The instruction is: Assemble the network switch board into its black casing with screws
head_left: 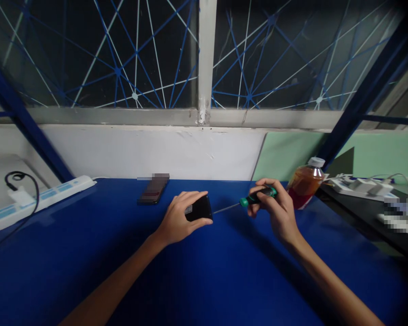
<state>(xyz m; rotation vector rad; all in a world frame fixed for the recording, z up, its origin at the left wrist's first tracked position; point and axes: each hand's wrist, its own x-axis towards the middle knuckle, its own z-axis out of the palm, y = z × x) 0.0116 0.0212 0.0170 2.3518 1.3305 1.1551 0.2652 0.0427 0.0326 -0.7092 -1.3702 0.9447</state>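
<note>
A small black box-like device [199, 210] with a pale label is gripped along its top and bottom edges by my left hand [182, 217], above the blue table. Held in my right hand [277, 210] is a black and green screwdriver [255, 198]. Its thin metal shaft points left, and the tip meets or nearly meets the right edge of the device; actual contact is too fine to tell.
On the blue table [197, 280], a dark phone [153, 189] lies behind my left hand. A bottle of reddish drink [305, 183] stands beyond my right hand. One power strip [47, 199] is at left, another [363, 188] at right. A windowed wall rises behind.
</note>
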